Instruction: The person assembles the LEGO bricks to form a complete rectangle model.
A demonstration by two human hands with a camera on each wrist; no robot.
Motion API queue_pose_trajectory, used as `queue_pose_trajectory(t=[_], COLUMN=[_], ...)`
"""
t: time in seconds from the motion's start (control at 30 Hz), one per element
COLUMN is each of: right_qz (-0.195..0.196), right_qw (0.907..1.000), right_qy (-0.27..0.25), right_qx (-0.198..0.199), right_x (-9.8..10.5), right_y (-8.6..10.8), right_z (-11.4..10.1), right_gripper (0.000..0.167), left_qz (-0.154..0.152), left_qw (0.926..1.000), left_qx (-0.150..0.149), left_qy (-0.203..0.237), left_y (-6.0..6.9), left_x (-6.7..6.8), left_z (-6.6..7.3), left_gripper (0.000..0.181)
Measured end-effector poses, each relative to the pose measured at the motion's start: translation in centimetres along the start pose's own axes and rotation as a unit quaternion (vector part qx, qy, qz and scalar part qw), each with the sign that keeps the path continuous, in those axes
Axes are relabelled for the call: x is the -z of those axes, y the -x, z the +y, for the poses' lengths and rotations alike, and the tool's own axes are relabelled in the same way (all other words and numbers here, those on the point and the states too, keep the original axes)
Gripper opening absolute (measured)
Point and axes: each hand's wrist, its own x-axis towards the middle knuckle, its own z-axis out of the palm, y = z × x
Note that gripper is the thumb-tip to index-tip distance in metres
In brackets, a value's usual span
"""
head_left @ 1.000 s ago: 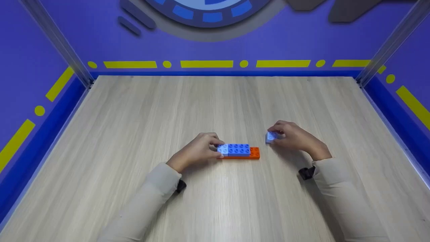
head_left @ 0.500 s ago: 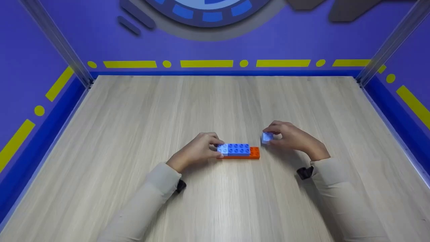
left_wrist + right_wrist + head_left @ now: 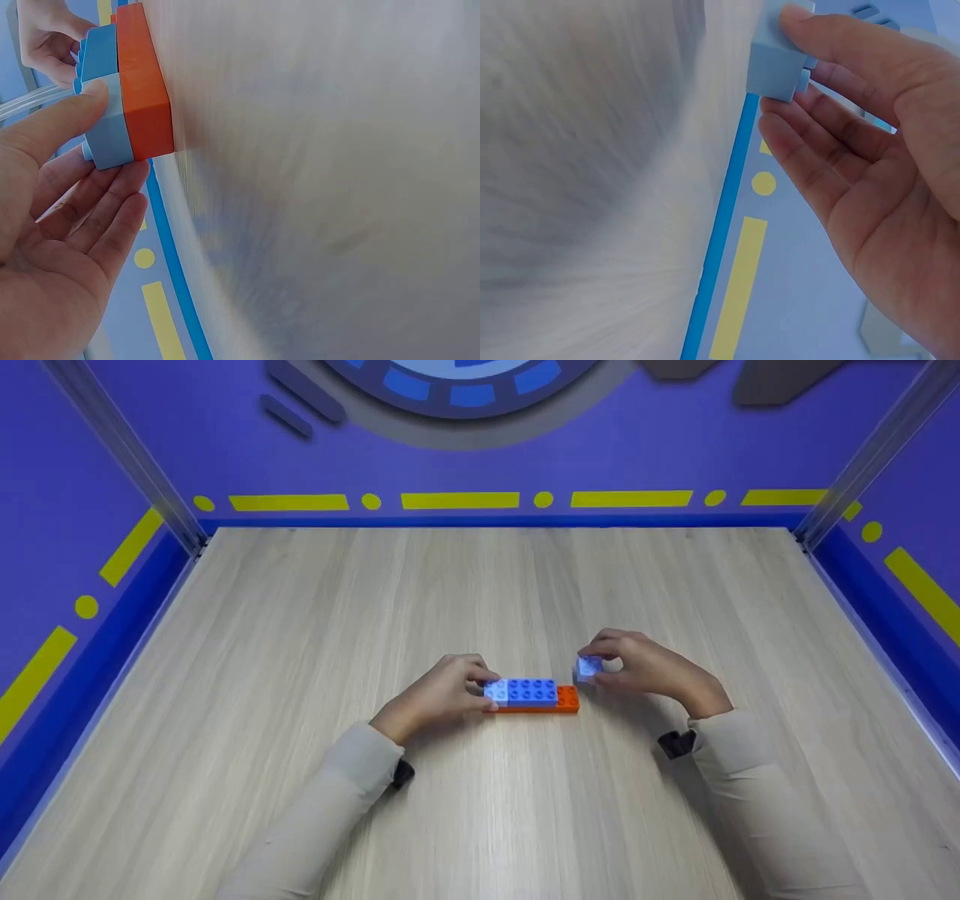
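Observation:
An orange toy brick [image 3: 568, 699] lies flat on the table, its right-end studs bare. On top of it sit a darker blue brick [image 3: 532, 692] and, at the left end, a light blue brick [image 3: 111, 131]. My left hand [image 3: 444, 695] pinches that light blue brick between thumb and fingers. A second light blue brick [image 3: 774, 60] is pinched in my right hand [image 3: 637, 664], studs facing the palm side in the right wrist view. It hangs just beyond the orange brick's right end, apart from the stack.
The wooden table [image 3: 480, 810] reaches back to a blue-purple wall [image 3: 480, 472] with yellow markings. Side walls [image 3: 45, 510] with metal corner posts [image 3: 127, 450] frame it left and right.
My right hand has moved left with its light blue brick, closer to the orange brick's bare end. My left hand and the stack have stayed in place.

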Motion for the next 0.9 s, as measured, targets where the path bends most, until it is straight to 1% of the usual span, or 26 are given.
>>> queue_pose_trajectory(t=[0.17, 0.43, 0.67, 0.9], right_qz=[-0.008, -0.013, -0.022, -0.029], right_qw=[0.9999, 0.9994, 0.9993, 0.9983], right_qy=[0.004, 0.003, 0.010, 0.019], right_qx=[0.008, 0.032, 0.026, 0.046], right_x=[0.0, 0.1, 0.0, -0.1], right_y=[-0.1, -0.1, -0.3, -0.4], right_z=[-0.3, -0.7, -1.2, -1.6], right_gripper=[0.035, 0.035, 0.035, 0.035], left_qz=[0.001, 0.002, 0.002, 0.004], left_qw=[1.0000, 1.0000, 0.9999, 0.9997], left_qx=[-0.001, -0.004, -0.011, -0.018], left_qy=[0.001, 0.007, 0.007, 0.017], left_y=[-0.1, -0.1, -0.1, -0.1], left_x=[0.0, -0.1, -0.1, -0.1], left_z=[-0.1, -0.3, -0.3, -0.4], left_gripper=[0.041, 0.040, 0.039, 0.039])
